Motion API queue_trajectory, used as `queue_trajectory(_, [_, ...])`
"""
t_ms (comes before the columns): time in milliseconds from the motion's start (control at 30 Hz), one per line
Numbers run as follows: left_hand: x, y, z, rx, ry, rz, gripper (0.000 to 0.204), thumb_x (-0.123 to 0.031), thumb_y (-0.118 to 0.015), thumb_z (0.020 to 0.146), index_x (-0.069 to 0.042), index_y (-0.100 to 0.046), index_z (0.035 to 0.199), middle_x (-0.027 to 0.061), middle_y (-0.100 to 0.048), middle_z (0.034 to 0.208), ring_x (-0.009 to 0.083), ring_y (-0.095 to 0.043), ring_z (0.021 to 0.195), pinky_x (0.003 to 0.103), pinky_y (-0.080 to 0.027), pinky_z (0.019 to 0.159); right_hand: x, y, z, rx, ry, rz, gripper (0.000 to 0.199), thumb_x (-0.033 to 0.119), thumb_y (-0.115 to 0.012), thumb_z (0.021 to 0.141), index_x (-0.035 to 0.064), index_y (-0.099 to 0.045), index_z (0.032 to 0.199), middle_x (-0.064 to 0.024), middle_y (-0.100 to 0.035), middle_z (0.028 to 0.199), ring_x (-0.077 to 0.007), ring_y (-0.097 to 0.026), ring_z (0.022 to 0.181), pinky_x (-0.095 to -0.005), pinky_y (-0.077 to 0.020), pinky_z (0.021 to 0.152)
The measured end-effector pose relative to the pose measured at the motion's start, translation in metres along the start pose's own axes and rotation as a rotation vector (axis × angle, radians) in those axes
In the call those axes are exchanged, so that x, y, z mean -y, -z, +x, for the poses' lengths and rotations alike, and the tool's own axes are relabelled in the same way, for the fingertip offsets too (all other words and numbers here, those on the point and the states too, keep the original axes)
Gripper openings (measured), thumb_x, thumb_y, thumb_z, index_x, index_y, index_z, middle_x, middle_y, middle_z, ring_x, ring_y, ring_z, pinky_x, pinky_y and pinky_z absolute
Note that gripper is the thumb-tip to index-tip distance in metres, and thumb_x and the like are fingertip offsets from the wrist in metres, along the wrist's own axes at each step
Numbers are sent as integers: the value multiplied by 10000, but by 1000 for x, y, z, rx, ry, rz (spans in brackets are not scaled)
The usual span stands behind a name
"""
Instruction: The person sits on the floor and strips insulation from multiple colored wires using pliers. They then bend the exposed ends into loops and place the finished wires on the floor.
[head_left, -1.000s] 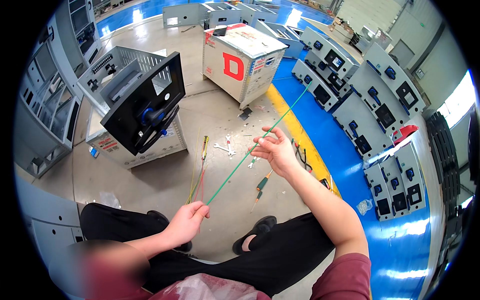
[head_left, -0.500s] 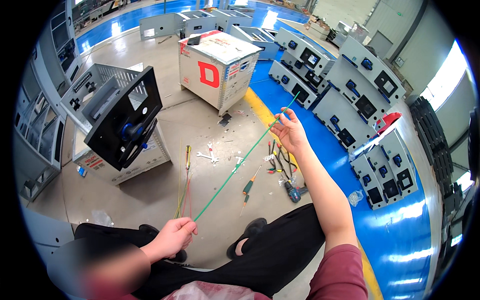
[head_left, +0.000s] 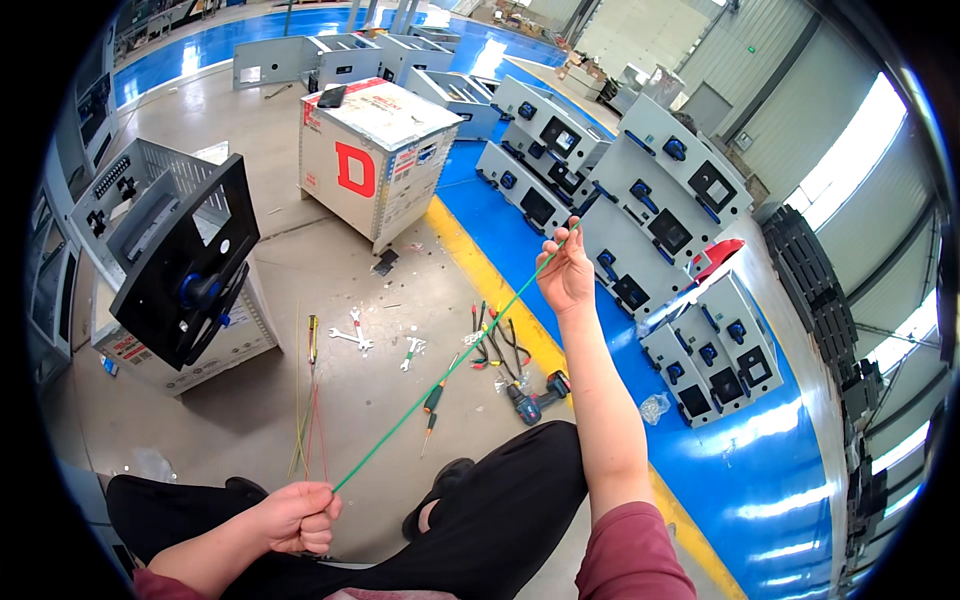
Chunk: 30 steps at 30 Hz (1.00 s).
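A long green wire [head_left: 450, 372] is stretched in a slanting line above the floor. My left hand [head_left: 300, 517], low at the left over my lap, is closed around its near end. Farther out and higher, my right hand [head_left: 567, 272] pinches the wire close to its far tip, with the arm reaching forward. Beneath the wire, a screwdriver [head_left: 434, 398] with a green and orange handle lies on the floor. Thin yellow and red wires [head_left: 312, 425] lie beyond my left hand.
Wrenches [head_left: 354, 332], pliers [head_left: 492, 345] and a cordless drill [head_left: 535, 398] lie on the floor. A black-doored metal cabinet [head_left: 190, 270] stands on a crate at left. Ahead is a white crate [head_left: 375, 160]; grey panels [head_left: 670, 195] with blue handles lean at right.
The view has swung right, so the surroundings sit farther left. My right hand is now nearer the wire's far tip, with less wire sticking out past its fingers. Both hands still hold the wire.
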<state>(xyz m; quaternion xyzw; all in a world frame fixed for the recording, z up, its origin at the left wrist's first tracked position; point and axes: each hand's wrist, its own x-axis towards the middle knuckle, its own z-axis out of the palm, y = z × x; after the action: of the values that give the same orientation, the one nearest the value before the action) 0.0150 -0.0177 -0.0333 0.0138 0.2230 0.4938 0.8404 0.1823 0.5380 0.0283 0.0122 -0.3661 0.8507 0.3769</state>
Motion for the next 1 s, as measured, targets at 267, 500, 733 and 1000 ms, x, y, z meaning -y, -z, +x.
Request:
queue_trajectory(267, [-7, -10, 9, -94, -42, 58, 369, -378, -428, 1153, -81, -596, 1014, -61, -219, 588, 104, -168, 513, 294, -212, 516, -4, -1, 3, -234, 91, -126, 194, 263, -592, 1094, 257, -630, 1285, 43, -729, 1034, -162, -700, 863, -325, -620, 768])
queue_trajectory(500, [-8, -6, 5, -105, -26, 39, 351, -359, -431, 1156, -78, -588, 1015, -58, -220, 589, 103, -174, 515, 294, -216, 516, -9, -4, -4, -52, -102, -123, 215, 206, -595, 1092, 212, -605, 1307, -23, -719, 1059, -210, -734, 936, -338, -628, 772])
queue_trajectory(733, [-12, -13, 12, -179, -71, 94, 337, -339, -434, 1160, -64, -568, 1021, -54, -224, 588, 102, -179, 506, 297, -211, 506, -37, -17, -8, -24, -200, -259, 278, 188, -627, 1076, 140, -530, 1331, -90, -690, 1095, -292, -755, 966, -387, -646, 782])
queue_trajectory(1000, [-17, -5, 9, -70, -89, -20, 399, -394, -399, 1159, -82, -592, 1004, -60, -195, 583, 100, -164, 498, 295, -203, 501, -106, -74, -32, 129, -457, -297, 328, 178, -616, 1078, 130, -492, 1378, -133, -701, 1109, -346, -744, 1028, -468, -628, 876])
